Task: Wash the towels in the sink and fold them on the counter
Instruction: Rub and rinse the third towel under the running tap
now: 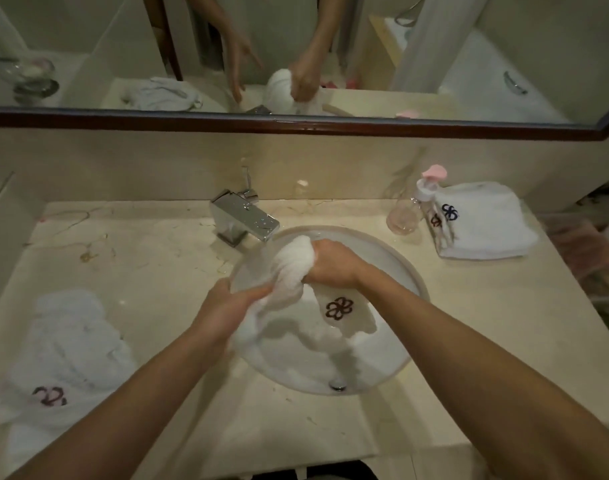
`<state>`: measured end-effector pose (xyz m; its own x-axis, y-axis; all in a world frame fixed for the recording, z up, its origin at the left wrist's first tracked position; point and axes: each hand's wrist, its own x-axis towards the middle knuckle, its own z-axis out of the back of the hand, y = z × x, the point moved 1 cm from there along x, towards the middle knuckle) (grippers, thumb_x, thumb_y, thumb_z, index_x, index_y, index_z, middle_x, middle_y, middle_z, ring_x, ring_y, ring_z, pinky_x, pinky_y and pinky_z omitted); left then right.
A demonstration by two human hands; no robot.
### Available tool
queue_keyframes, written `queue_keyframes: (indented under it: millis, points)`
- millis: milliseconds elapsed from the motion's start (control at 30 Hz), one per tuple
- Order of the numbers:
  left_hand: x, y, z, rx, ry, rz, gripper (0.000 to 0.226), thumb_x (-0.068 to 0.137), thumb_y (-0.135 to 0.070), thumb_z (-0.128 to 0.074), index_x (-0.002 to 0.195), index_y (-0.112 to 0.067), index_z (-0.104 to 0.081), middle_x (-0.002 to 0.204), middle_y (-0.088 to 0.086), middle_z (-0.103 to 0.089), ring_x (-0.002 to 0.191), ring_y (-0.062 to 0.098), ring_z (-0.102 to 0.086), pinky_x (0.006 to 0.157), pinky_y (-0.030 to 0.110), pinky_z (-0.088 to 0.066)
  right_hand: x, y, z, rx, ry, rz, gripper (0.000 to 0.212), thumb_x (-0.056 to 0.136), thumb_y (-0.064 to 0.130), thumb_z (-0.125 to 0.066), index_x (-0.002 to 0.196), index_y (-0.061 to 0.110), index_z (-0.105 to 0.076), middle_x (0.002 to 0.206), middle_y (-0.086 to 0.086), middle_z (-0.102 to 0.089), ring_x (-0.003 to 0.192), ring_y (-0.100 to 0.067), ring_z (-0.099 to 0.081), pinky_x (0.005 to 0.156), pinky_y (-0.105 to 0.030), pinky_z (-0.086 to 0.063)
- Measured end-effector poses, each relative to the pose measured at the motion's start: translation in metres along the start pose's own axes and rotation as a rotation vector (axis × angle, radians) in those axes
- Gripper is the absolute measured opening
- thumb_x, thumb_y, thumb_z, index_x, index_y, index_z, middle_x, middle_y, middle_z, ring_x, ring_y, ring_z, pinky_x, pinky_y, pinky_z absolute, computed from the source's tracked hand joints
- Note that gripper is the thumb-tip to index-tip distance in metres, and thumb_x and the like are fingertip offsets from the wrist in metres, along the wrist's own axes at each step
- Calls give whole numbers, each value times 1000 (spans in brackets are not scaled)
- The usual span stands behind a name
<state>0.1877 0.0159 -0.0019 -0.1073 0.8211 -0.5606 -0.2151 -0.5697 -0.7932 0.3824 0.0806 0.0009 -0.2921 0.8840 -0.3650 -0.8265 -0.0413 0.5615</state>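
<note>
A wet white towel (298,271) with a dark flower emblem hangs bunched over the round white sink (405,268). My right hand (334,263) grips its upper part just below the faucet. My left hand (227,306) clutches the lower left part of the same towel. The rest of the cloth drapes down into the basin. A crumpled white towel (67,348) with a pinkish emblem lies on the counter to the left. Neatly folded white towels (483,220) with dark emblems sit stacked on the counter at the back right.
A chrome faucet (244,220) stands behind the sink. A clear bottle (405,211) with a pink cap stands next to the folded stack. The beige marble counter (164,258) runs left and right of the basin. A mirror (296,53) above reflects my hands.
</note>
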Motion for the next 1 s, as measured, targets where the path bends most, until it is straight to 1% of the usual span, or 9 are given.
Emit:
queue_keyframes:
  millis: [67, 133, 267, 333, 433, 600, 800, 900, 1000]
  points:
    - [11, -3, -11, 439, 56, -389, 96, 73, -41, -84, 150, -16, -31, 147, -5, -38, 131, 16, -42, 104, 35, -40, 5, 9, 7, -131, 90, -14, 31, 83, 28, -74, 110, 15, -64, 99, -1, -65, 87, -19, -57, 73, -32, -46]
    - [27, -11, -29, 577, 195, -520, 115, 66, -45, -83, 156, -23, -15, 157, -2, -29, 142, 20, -31, 111, 41, -38, 6, 16, 14, -162, 179, -27, 31, 80, 24, -76, 106, 15, -62, 96, 0, -64, 89, -21, -61, 73, -33, -50]
    - [49, -22, -45, 318, 265, -527, 92, 65, -19, -85, 143, -30, -36, 123, -11, -56, 106, 4, -57, 82, 16, -48, -2, 20, 41, 136, 319, -61, 27, 83, 16, -75, 107, 20, -63, 99, -5, -71, 91, -25, -70, 73, -36, -58]
    - [56, -22, -41, 140, 251, -457, 72, 66, -13, -83, 130, -27, -54, 110, -10, -66, 98, 7, -64, 75, 16, -51, 0, 15, 48, 378, 344, -74, 25, 83, 20, -78, 106, 15, -67, 102, -13, -74, 94, -30, -73, 79, -40, -60]
    - [65, -14, -41, -177, 245, -262, 49, 61, -12, -69, 110, -18, -71, 100, 2, -76, 98, 24, -71, 81, 37, -59, 6, -6, 29, 674, 175, -123, 43, 81, 32, -82, 109, 4, -65, 102, -17, -73, 90, -30, -72, 81, -41, -57]
    - [76, 3, -56, -318, 157, -20, 28, 67, -12, -63, 92, -8, -75, 91, 16, -76, 93, 36, -72, 89, 58, -55, -5, -31, -36, 1171, 115, -288, 53, 89, 59, -57, 116, 15, -68, 103, -10, -76, 95, -25, -73, 78, -32, -58]
    - [99, 15, -64, -590, 97, 285, 42, 76, -27, -63, 110, -4, -71, 105, 25, -72, 96, 42, -70, 89, 61, -53, 7, -37, -93, 1259, -213, -340, 88, 61, 78, -76, 124, 18, -61, 114, -10, -73, 107, -29, -70, 98, -55, -53]
    - [99, 10, -64, -797, 137, 373, 35, 90, -21, -50, 107, 3, -69, 100, 27, -70, 94, 40, -68, 88, 51, -53, 12, -46, -97, 1370, 60, -337, 73, 91, 70, -50, 142, 18, -55, 131, -9, -66, 126, -29, -60, 113, -51, -41]
    - [98, 12, -67, -918, 240, 321, 34, 92, -21, -49, 92, 1, -75, 83, 21, -72, 75, 34, -72, 74, 44, -57, 27, -50, -98, 1309, 167, -397, 71, 92, 70, -48, 136, 16, -61, 127, -8, -69, 122, -25, -63, 111, -45, -44]
